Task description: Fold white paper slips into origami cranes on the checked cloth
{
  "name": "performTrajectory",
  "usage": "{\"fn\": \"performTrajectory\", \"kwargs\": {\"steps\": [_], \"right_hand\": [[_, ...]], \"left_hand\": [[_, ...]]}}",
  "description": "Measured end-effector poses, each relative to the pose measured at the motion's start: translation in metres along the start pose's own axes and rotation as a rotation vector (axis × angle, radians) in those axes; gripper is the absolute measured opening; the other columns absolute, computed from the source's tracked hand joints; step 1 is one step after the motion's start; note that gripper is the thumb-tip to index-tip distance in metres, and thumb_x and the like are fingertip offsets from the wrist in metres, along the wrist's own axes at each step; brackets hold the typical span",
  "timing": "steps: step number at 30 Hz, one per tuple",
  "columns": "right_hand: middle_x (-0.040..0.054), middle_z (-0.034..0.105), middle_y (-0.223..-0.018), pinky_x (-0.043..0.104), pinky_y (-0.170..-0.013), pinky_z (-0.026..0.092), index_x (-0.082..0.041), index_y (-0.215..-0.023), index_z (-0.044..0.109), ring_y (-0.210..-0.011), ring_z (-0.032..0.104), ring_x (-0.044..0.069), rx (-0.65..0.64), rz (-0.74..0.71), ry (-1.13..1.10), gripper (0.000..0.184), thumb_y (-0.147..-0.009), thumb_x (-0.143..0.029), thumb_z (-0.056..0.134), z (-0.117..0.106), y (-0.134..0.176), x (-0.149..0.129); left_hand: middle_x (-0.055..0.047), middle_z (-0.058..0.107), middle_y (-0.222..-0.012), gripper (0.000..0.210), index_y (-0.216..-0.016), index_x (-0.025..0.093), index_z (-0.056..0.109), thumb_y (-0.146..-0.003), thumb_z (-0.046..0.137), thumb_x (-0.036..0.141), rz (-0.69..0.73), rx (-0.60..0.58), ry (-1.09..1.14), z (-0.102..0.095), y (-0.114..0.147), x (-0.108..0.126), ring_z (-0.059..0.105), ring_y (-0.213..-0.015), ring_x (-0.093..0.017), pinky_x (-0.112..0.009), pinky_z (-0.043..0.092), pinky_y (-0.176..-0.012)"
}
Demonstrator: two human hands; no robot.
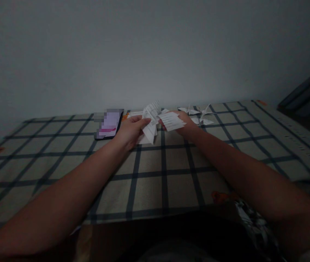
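Between my hands is a piece of white printed paper (pixel 151 115) folded into points, like an origami crane in the making. My left hand (pixel 131 127) pinches its left part, thumb on top. The right part, a flap with lines of print (pixel 172 121), lies in front of my right hand (pixel 182 118) and hides most of its fingers; a fingertip shows at the flap's left edge. Whether the two parts are joined I cannot make out. Flat white paper partly shows under and behind my left hand. Finished paper cranes (pixel 204 120) sit just beyond my right hand.
A phone (pixel 110 123) with a lit, partly blurred screen lies left of my left hand. Beneath everything is a checked cloth (pixel 149 174) with orange motifs, reaching back to a plain wall (pixel 155 51). Dark striped fabric (pixel 307 87) rises at the right edge.
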State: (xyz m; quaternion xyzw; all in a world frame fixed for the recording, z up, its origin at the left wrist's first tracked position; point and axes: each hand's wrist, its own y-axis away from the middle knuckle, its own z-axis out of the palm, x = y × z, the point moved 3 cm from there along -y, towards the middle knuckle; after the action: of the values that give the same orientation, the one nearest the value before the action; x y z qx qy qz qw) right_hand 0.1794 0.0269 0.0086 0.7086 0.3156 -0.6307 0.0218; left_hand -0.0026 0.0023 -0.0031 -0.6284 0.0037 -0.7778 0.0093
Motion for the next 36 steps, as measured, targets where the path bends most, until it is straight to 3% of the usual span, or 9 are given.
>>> {"fn": "performTrajectory", "kwargs": {"steps": [7, 10, 13, 15, 19, 24, 28, 32, 36], "right_hand": [[0.0034, 0.064, -0.072, 0.023, -0.06, 0.049, -0.016, -0.08, 0.062, -0.063, 0.059, 0.012, 0.193, 0.223, -0.219, 0.025, -0.085, -0.041, 0.068, -0.019, -0.004, 0.002], [0.0033, 0.061, -0.066, 0.025, -0.055, 0.043, -0.017, -0.076, 0.062, -0.056, 0.053, 0.012, 0.243, 0.298, 0.07, 0.026, -0.092, -0.036, 0.055, -0.034, -0.004, 0.001], [0.0038, 0.055, -0.059, 0.028, -0.055, 0.034, -0.017, -0.057, 0.056, -0.055, 0.046, 0.013, 0.162, 0.249, 0.67, 0.035, -0.09, -0.03, 0.056, -0.041, -0.003, -0.003], [0.0053, 0.057, -0.061, 0.03, -0.058, 0.033, -0.017, -0.057, 0.057, -0.057, 0.047, 0.015, 0.119, 0.25, 0.881, 0.035, -0.089, -0.029, 0.058, -0.042, -0.002, -0.004], [0.0081, 0.065, -0.072, 0.031, -0.062, 0.035, -0.016, -0.068, 0.065, -0.064, 0.052, 0.017, 0.087, 0.291, 0.985, 0.026, -0.088, -0.032, 0.061, -0.042, -0.001, -0.002], [0.0107, 0.07, -0.09, 0.031, -0.072, 0.043, -0.015, -0.089, 0.071, -0.079, 0.061, 0.02, 0.162, 0.274, 0.997, 0.015, -0.084, -0.027, 0.065, -0.046, 0.0, 0.001], [0.0147, 0.071, -0.106, 0.036, -0.078, 0.046, -0.017, -0.114, 0.068, -0.092, 0.064, 0.027, 0.259, 0.294, 1.076, 0.035, -0.082, -0.032, 0.069, -0.048, 0.006, -0.002], [0.0154, 0.07, -0.104, 0.038, -0.079, 0.045, -0.016, -0.12, 0.065, -0.091, 0.063, 0.027, 0.367, 0.133, 1.089, 0.037, -0.088, -0.035, 0.061, -0.04, 0.011, -0.021], [0.0083, 0.068, -0.094, 0.031, -0.077, 0.045, -0.015, -0.112, 0.067, -0.082, 0.06, 0.018, 0.059, -0.315, 0.791, 0.029, -0.091, -0.032, 0.058, -0.011, 0.01, -0.035]], "left_hand": [[-0.006, 0.074, -0.085, 0.021, -0.089, 0.013, 0.072, -0.07, 0.076, 0.022, 0.065, 0.037, 0.06, -0.011, -0.01, 0.001, 0.068, -0.069, -0.015, -0.024, 0.057, -0.063], [-0.006, 0.074, -0.087, 0.021, -0.088, 0.014, 0.07, -0.068, 0.072, 0.017, 0.077, 0.098, 0.081, -0.015, -0.011, 0.003, 0.067, -0.069, -0.015, -0.022, 0.057, -0.06], [-0.005, 0.074, -0.09, 0.027, -0.088, 0.015, 0.067, -0.063, 0.067, 0.008, 0.109, 0.14, 0.097, -0.016, -0.01, 0.007, 0.068, -0.072, -0.015, -0.022, 0.057, -0.063], [-0.005, 0.074, -0.094, 0.031, -0.09, 0.016, 0.065, -0.061, 0.064, 0.004, 0.13, 0.133, 0.089, -0.015, -0.009, 0.009, 0.07, -0.077, -0.015, -0.024, 0.059, -0.069], [-0.009, 0.075, -0.101, 0.028, -0.095, 0.015, 0.067, -0.068, 0.069, 0.008, 0.132, 0.129, 0.054, -0.014, -0.01, 0.005, 0.072, -0.086, -0.019, -0.033, 0.06, -0.083], [-0.012, 0.076, -0.096, 0.013, -0.087, 0.014, 0.069, -0.081, 0.071, 0.025, 0.075, 0.149, 0.05, -0.015, -0.013, 0.0, 0.072, -0.084, -0.02, -0.033, 0.06, -0.082], [-0.009, 0.075, -0.093, 0.019, -0.086, 0.015, 0.07, -0.085, 0.068, 0.034, 0.079, 0.226, 0.036, -0.016, -0.01, 0.004, 0.071, -0.078, -0.017, -0.028, 0.058, -0.07], [-0.008, 0.074, -0.083, 0.029, -0.078, 0.015, 0.068, -0.079, 0.073, 0.044, 0.152, 0.25, -0.071, -0.017, -0.008, 0.005, 0.069, -0.073, -0.018, -0.029, 0.055, -0.066], [-0.004, 0.071, -0.07, 0.037, -0.077, 0.015, 0.071, -0.072, 0.078, 0.051, 0.28, 0.178, -0.296, -0.017, -0.004, 0.008, 0.064, -0.063, -0.017, -0.026, 0.049, -0.059]]}}
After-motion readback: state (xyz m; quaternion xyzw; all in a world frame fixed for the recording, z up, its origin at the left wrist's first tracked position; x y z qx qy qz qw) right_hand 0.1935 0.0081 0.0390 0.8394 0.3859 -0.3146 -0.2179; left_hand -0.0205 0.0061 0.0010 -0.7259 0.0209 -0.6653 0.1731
